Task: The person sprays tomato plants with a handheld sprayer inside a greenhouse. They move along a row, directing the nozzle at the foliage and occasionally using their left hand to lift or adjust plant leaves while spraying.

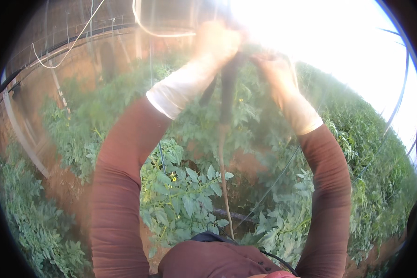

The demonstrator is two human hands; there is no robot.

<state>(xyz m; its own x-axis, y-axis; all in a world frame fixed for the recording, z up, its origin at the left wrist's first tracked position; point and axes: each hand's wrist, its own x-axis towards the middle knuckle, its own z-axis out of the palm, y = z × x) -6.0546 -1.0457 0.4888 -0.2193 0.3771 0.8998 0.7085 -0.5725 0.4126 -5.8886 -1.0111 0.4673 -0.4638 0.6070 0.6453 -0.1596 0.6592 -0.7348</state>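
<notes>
My left hand (217, 43), in a pale glove, is raised in front of me at the top centre, its fingers blurred by strong glare. To its right my right hand (276, 71), gloved too, is raised at nearly the same height. Between the two wrists a dark upright post or strap (228, 93) runs down into a thin brown stake (223, 163). Whether either hand grips it, or anything else, cannot be made out. Leafy tomato plants (191, 194) with small yellow flowers stand below and between my forearms.
Dense rows of tomato plants stand at the right (371, 156) and left (21, 208). A taut string (274, 182) slants up towards my right forearm. A white cord (67, 52) loops at the upper left, near leaning poles (24, 139) and an earthen wall (80, 60).
</notes>
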